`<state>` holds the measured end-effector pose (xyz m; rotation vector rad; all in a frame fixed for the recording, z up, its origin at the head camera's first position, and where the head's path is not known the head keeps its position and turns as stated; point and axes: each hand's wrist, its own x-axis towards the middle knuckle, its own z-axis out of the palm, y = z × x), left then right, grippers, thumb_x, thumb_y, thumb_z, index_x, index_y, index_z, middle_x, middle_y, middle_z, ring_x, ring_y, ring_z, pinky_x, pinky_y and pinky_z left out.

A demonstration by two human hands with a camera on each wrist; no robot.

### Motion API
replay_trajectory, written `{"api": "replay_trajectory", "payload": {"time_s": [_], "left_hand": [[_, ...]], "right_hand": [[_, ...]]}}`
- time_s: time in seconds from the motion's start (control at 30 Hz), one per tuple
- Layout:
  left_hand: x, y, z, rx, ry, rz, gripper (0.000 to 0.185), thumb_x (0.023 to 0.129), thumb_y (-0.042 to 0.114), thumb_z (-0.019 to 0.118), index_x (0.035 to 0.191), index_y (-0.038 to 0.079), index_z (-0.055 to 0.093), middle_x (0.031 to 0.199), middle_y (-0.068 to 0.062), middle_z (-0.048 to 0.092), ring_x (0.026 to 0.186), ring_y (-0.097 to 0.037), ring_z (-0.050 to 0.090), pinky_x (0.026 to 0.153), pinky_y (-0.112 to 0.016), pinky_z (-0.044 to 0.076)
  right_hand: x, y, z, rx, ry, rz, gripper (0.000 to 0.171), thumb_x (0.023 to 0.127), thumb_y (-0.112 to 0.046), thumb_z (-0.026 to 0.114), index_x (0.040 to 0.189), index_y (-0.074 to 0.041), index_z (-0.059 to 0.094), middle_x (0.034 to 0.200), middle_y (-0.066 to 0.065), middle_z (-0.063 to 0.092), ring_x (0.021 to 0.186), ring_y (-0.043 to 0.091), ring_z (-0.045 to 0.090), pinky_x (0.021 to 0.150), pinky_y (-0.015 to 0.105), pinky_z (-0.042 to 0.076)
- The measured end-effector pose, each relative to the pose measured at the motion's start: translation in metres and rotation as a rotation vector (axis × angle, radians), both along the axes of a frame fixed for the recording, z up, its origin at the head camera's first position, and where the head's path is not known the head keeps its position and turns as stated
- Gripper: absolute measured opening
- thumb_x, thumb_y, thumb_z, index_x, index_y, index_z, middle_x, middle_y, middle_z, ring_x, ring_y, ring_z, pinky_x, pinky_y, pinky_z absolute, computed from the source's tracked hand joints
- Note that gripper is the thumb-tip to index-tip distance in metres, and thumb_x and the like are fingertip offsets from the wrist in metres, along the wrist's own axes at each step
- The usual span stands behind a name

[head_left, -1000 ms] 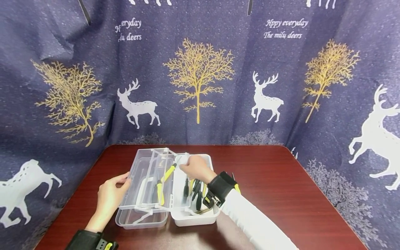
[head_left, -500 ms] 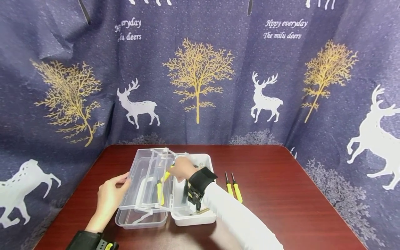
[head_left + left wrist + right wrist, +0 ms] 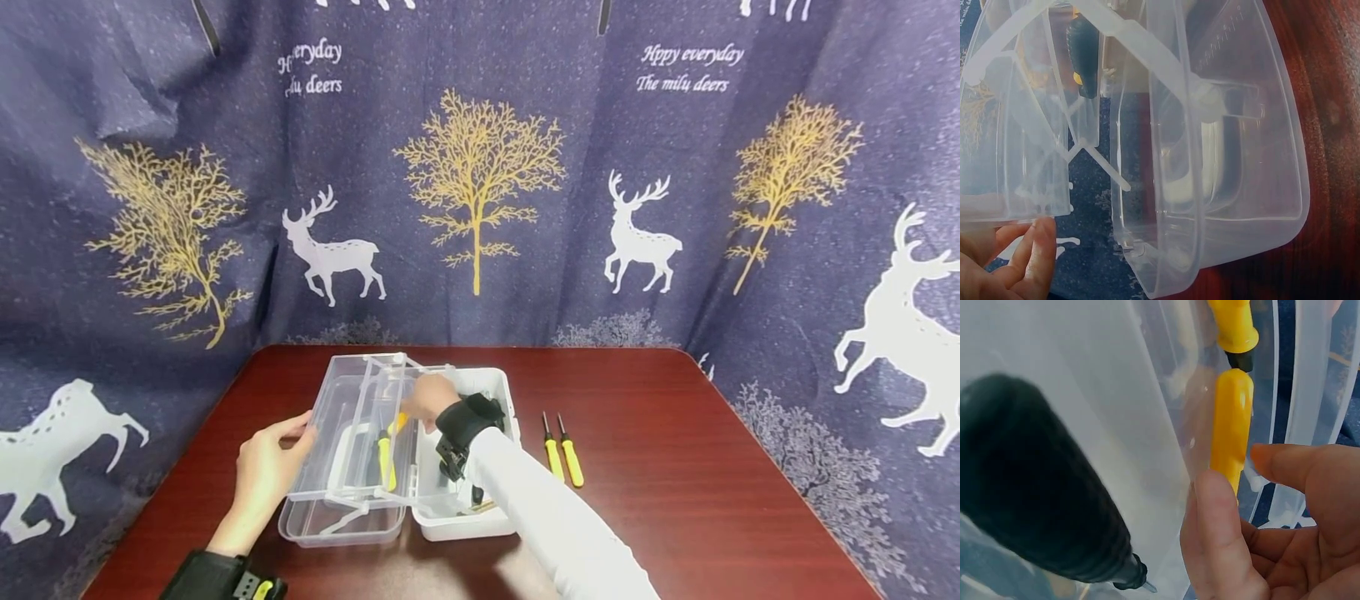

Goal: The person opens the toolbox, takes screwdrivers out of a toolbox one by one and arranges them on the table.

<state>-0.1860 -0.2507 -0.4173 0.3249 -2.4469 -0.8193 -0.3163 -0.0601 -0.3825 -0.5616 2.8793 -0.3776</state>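
Yellow-handled plastic-grip screwdriver (image 3: pixel 386 457) lodged in clear plastic toolbox tray (image 3: pixel 352 442), near table's (image 3: pixel 675 500) left edge. Handle end pinched by right hand (image 3: pixel 429 400), thumb and fingers curled. Tray rim steadied by left hand (image 3: pixel 262 475), fingers relaxed. Screwdriver judged light, stiff, smooth; handle best taken. Glossy dark-red wood table; deer-print blue curtain (image 3: pixel 480 167) behind.

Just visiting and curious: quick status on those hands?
Left hand steadies clear lid. Right hand pinches yellow tool in tray. Nothing blocking.
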Motion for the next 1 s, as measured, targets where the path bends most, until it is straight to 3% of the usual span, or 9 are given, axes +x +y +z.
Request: {"api": "replay_trajectory", "payload": {"time_s": [0.1,0.23,0.4,0.83,1.0], "left_hand": [[0.0,-0.001,0.001,-0.006,0.007,0.007,0.03,0.083,0.023,0.062,0.111,0.015,0.067,0.087,-0.009,0.073,0.069,-0.024,0.068,0.058,-0.03,0.045],[0.0,-0.001,0.003,-0.01,0.01,0.017,0.029,0.083,0.023,0.063,0.111,0.015,0.068,0.086,-0.009,0.073,0.067,-0.023,0.067,0.056,-0.027,0.043],[0.0,0.0,0.002,-0.004,-0.004,0.014,0.03,0.083,0.023,0.063,0.111,0.016,0.068,0.086,-0.008,0.074,0.066,-0.02,0.067,0.055,-0.024,0.041],[0.0,0.002,0.001,-0.009,0.002,0.008,0.03,0.082,0.021,0.063,0.11,0.015,0.068,0.085,-0.008,0.074,0.067,-0.022,0.067,0.056,-0.026,0.043],[0.001,0.002,0.002,-0.007,0.009,0.014,0.029,0.082,0.021,0.064,0.11,0.015,0.068,0.085,-0.008,0.074,0.066,-0.021,0.067,0.056,-0.026,0.043]], "right_hand": [[-0.002,-0.003,0.0,0.022,0.025,0.007,0.033,0.085,-0.039,0.055,0.073,-0.009,0.063,0.055,0.005,0.068,0.03,0.008,0.048,0.047,0.015,0.045],[-0.004,-0.005,-0.002,0.005,0.055,0.016,0.03,0.083,-0.036,0.057,0.065,-0.012,0.062,0.049,0.003,0.065,0.027,0.006,0.043,0.048,0.015,0.043],[-0.007,-0.004,-0.008,0.012,0.076,0.015,0.032,0.082,-0.036,0.058,0.057,-0.015,0.057,0.044,0.0,0.06,0.027,0.006,0.043,0.045,0.014,0.041],[-0.007,-0.001,-0.01,-0.015,0.024,-0.023,0.028,0.078,-0.032,0.062,0.057,-0.015,0.059,0.039,-0.001,0.055,0.026,0.007,0.044,0.037,0.018,0.041],[-0.008,-0.001,-0.009,-0.011,0.002,-0.035,0.026,0.077,-0.031,0.063,0.057,-0.014,0.058,0.043,0.003,0.06,0.027,0.008,0.046,0.039,0.018,0.042]]}}
